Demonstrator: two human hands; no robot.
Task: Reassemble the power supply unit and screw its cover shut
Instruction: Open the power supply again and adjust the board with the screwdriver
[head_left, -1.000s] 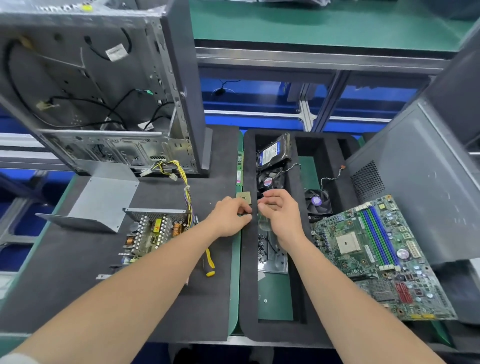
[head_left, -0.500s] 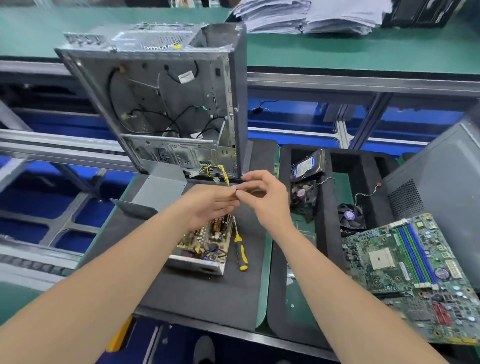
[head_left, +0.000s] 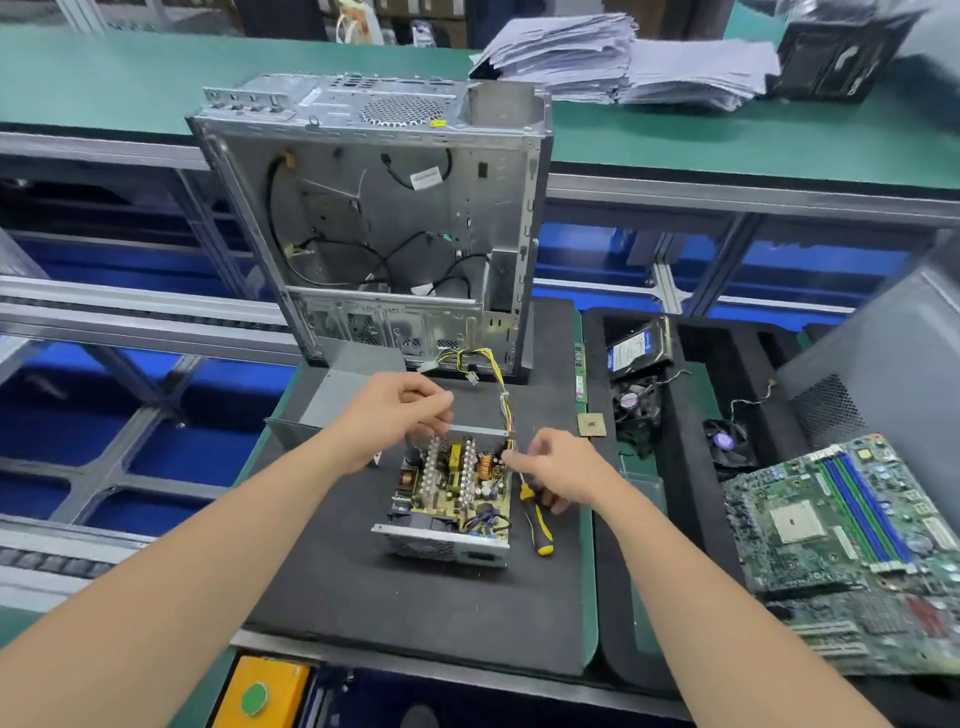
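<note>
You had the power supply unit (head_left: 452, 499) on the mat (head_left: 415, 613); the screwdriver (head_left: 540, 530) lay just right of it; the cover (head_left: 337, 395) behind-left; the computer case (head_left: 384, 223) behind; the motherboard (head_left: 852, 545) far right.

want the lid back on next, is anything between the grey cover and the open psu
Yes. The left hand hangs between the cover and the power supply unit, and the yellow wire bundle rises from the unit's far right corner.

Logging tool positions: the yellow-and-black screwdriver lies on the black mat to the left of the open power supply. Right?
Not quite: the head view shows the screwdriver on the black mat to the right of the open power supply.
</note>
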